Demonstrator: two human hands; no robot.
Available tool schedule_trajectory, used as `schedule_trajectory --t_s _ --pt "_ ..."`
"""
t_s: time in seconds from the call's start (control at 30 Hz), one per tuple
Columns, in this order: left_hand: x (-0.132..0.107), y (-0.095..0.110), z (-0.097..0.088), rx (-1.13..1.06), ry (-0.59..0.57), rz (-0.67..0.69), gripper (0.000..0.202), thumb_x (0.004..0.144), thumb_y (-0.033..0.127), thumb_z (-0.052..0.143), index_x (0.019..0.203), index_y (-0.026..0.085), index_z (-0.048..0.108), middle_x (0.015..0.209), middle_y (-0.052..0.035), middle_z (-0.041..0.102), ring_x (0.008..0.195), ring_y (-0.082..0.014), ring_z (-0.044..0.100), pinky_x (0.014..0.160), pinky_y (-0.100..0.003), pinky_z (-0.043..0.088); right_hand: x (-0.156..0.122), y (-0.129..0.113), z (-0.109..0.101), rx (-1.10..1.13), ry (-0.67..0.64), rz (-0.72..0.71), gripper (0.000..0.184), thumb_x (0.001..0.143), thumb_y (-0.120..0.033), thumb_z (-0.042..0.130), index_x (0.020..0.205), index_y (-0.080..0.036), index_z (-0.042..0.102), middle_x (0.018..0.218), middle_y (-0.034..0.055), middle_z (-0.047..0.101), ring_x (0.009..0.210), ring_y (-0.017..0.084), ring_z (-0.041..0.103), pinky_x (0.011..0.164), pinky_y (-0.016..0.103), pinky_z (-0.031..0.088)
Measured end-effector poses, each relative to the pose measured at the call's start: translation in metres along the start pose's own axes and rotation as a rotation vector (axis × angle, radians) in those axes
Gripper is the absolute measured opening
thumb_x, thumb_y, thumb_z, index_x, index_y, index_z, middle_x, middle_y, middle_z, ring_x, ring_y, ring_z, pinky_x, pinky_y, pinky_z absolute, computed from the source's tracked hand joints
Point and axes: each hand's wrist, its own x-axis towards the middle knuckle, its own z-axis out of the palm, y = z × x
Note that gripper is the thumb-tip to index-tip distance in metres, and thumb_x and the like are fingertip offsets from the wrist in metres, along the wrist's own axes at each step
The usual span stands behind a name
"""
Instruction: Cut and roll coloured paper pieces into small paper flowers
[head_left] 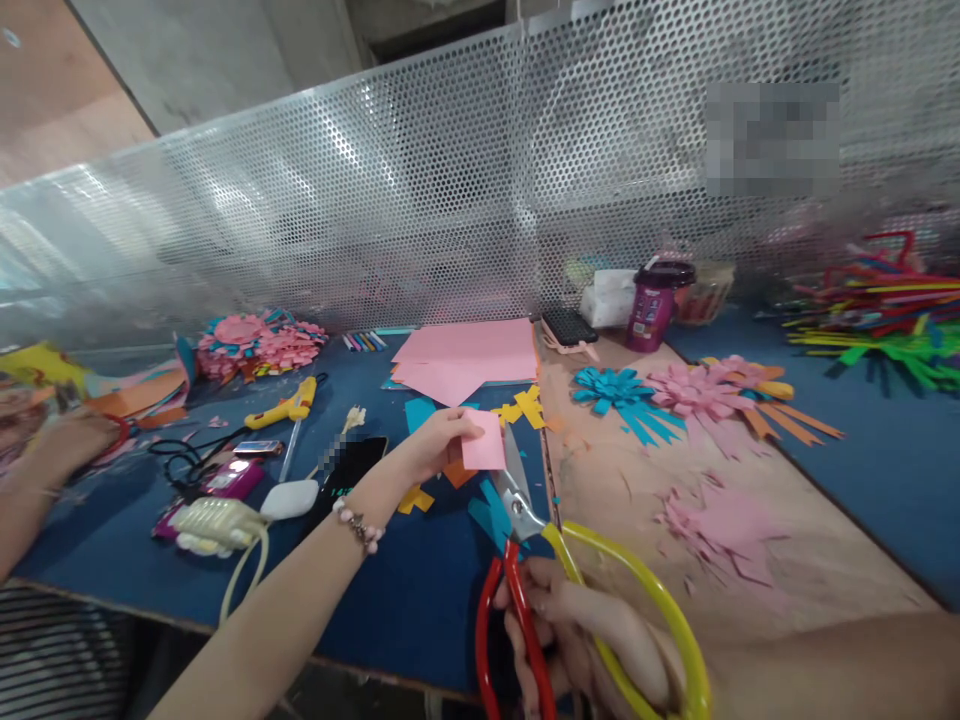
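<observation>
Pink paper square [484, 441], one, flat, matte: we pinched it in left hand [435, 447]; right hand [581, 625] gripped one steel scissors [516, 497], red-yellow loops.

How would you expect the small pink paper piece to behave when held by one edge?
Probably very light: the left hand pinches the pink paper piece by one edge alone. Being a thin sheet it should bend easily, though at this size it holds fairly flat. It likely creases or tears readily, like the ragged pink scraps nearby.
</observation>
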Motion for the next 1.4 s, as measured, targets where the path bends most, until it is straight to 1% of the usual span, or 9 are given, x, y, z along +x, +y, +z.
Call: schedule_trajectory --t_s 0.17,0.27,0.43,0.6,0.73,0.87,1.07,1.27,1.4 --pt "0.0 0.001 0.001 0.007 -0.002 -0.006 0.015 0.061 0.011 0.066 0.076 0.01 0.063 0.069 -0.0042 0.066 0.062 -0.0129 0.06 0.061 -0.024 0.045 0.001 0.003 -0.005 0.018 -0.005 -0.005 0.027 0.069 -0.035 0.053 0.085 -0.014 0.058 0.071 0.0053 0.059 0.051 0.014 0.06 0.047 0.025 0.049" --pt "-0.001 0.001 0.002 0.014 -0.006 -0.006 0.018 0.061 0.011 0.065 0.078 0.009 0.065 0.073 -0.0063 0.068 0.064 -0.0148 0.062 0.061 -0.025 0.046 0.001 0.0 -0.004 0.054 -0.029 0.023 0.027 0.069 -0.034 0.053 0.088 -0.015 0.058 0.07 0.0061 0.06 0.052 0.015 0.061 0.046 0.025 0.05" --pt "0.001 -0.001 0.001 0.018 -0.042 0.011 0.023 0.061 0.012 0.065 0.084 0.009 0.067 0.08 -0.009 0.07 0.071 -0.0178 0.064 0.066 -0.027 0.048 0.002 -0.002 0.001 0.035 -0.021 0.003 0.027 0.068 -0.035 0.052 0.085 -0.014 0.054 0.069 0.0082 0.061 0.052 0.018 0.062 0.044 0.025 0.049" --pt "0.004 -0.003 -0.002 0.03 -0.026 0.03 0.023 0.061 0.012 0.066 0.084 0.009 0.068 0.079 -0.0081 0.07 0.068 -0.0159 0.063 0.063 -0.025 0.047 0.003 -0.003 0.005 -0.018 0.023 0.007 0.028 0.066 -0.036 0.053 0.083 -0.014 0.054 0.066 0.0047 0.058 0.049 0.017 0.06 0.046 0.031 0.05" --pt "0.003 -0.001 -0.003 0.038 -0.059 0.039 0.02 0.062 0.013 0.066 0.081 0.009 0.068 0.078 -0.0078 0.07 0.068 -0.0157 0.063 0.063 -0.025 0.047 0.001 -0.007 0.012 -0.098 0.023 0.02 0.031 0.069 -0.038 0.047 0.078 -0.011 0.057 0.062 0.0092 0.06 0.049 0.019 0.06 0.048 0.031 0.05" --pt "0.001 0.001 -0.003 0.065 -0.041 0.035 0.021 0.063 0.013 0.066 0.084 0.009 0.068 0.078 -0.0078 0.07 0.069 -0.016 0.063 0.064 -0.025 0.047 0.0 -0.008 0.018 -0.155 0.042 -0.024 0.036 0.069 -0.039 0.042 0.073 -0.008 0.059 0.057 0.0125 0.059 0.046 0.02 0.059 0.045 0.029 0.048" --pt "0.004 0.0 -0.005 0.068 -0.065 0.04 0.02 0.063 0.014 0.067 0.082 0.01 0.067 0.079 -0.0086 0.07 0.073 -0.0174 0.064 0.069 -0.027 0.048 0.001 -0.006 0.012 -0.062 0.08 0.039 0.031 0.062 -0.04 0.052 0.079 -0.015 0.056 0.059 0.0047 0.058 0.045 0.019 0.058 0.044 0.03 0.048" --pt "0.009 -0.003 -0.011 0.037 -0.025 0.18 0.022 0.064 0.015 0.069 0.085 0.011 0.066 0.076 -0.005 0.067 0.069 -0.0151 0.062 0.07 -0.028 0.047 0.0 -0.004 0.006 -0.034 0.0 0.019 0.028 0.067 -0.039 0.046 0.08 -0.015 0.054 0.061 0.008 0.06 0.049 0.021 0.06 0.046 0.03 0.048" --pt "0.008 0.001 -0.013 -0.006 0.032 0.286 0.021 0.063 0.016 0.07 0.083 0.012 0.064 0.076 -0.0031 0.066 0.069 -0.0142 0.061 0.069 -0.028 0.048 -0.002 -0.009 0.014 -0.037 0.089 0.023 0.029 0.063 -0.041 0.053 0.078 -0.016 0.054 0.06 0.005 0.059 0.045 0.018 0.058 0.046 0.03 0.048"
